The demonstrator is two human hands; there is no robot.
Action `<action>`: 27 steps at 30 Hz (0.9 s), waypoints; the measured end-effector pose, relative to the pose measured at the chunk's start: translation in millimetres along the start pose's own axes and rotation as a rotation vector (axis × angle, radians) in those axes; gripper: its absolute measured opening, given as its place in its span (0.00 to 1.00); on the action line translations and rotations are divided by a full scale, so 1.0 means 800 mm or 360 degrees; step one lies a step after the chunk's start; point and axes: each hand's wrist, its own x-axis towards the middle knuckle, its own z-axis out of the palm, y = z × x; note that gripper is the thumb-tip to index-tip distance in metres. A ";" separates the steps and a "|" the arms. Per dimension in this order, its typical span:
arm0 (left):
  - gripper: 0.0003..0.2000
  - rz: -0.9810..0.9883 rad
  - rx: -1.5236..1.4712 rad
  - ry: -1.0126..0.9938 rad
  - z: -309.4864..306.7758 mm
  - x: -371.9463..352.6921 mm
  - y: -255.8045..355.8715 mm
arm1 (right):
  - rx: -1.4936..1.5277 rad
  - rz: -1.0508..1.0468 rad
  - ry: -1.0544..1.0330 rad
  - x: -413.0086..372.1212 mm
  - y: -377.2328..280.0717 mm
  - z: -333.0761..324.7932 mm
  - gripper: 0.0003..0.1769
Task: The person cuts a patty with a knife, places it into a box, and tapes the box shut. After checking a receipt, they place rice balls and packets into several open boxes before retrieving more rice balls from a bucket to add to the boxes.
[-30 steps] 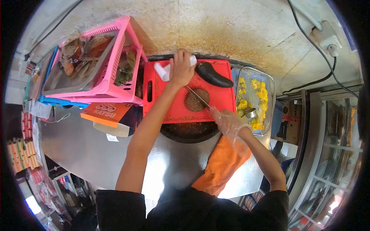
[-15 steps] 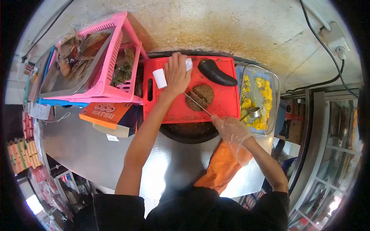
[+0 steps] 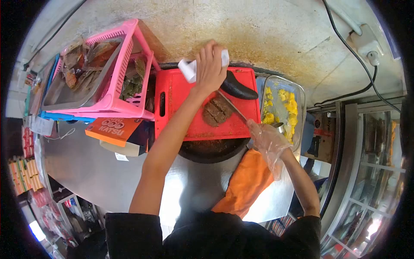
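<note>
My left hand is at the back of the red cutting board, fingers bent over a folded white paper that sticks out on both sides. In a clear plastic glove, my right hand grips a knife at the board's right edge. The blade slants up and left, and its far end is hidden by my left hand. Close beside the blade lies a round brown block with cuts across it. A dark, curved, pestle-like piece rests behind it.
Beneath the board's front edge is a dark round dish. To the right stands a glass tray of yellow pieces with a metal scoop. An orange cloth lies in front. At left are a pink basket rack and an orange box.
My left hand has moved up and right with the white paper, towards the wall. The knife has shifted right of the brown block, its blade no longer crossing it.
</note>
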 end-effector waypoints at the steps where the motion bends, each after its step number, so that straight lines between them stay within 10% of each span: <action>1: 0.16 0.0032 0.0079 -0.0066 0.001 -0.006 -0.002 | -0.0114 -0.0079 -0.0075 0.007 0.002 -0.001 0.17; 4: 0.17 -0.0099 0.0157 -0.0194 0.004 -0.022 -0.021 | -0.1020 -0.0777 0.0133 0.023 0.003 0.003 0.28; 12: 0.21 -0.0088 0.0311 0.0112 -0.032 -0.013 -0.006 | -0.0922 -0.0707 0.0209 -0.008 -0.024 -0.005 0.15; 16: 0.12 -0.0700 -0.0326 0.0452 -0.140 -0.038 0.055 | -0.0957 -0.0796 0.0403 -0.009 0.016 -0.015 0.16; 27: 0.17 -0.1762 -0.1602 0.0122 -0.235 -0.213 0.157 | -0.1252 -0.0853 0.0315 0.036 0.006 -0.013 0.16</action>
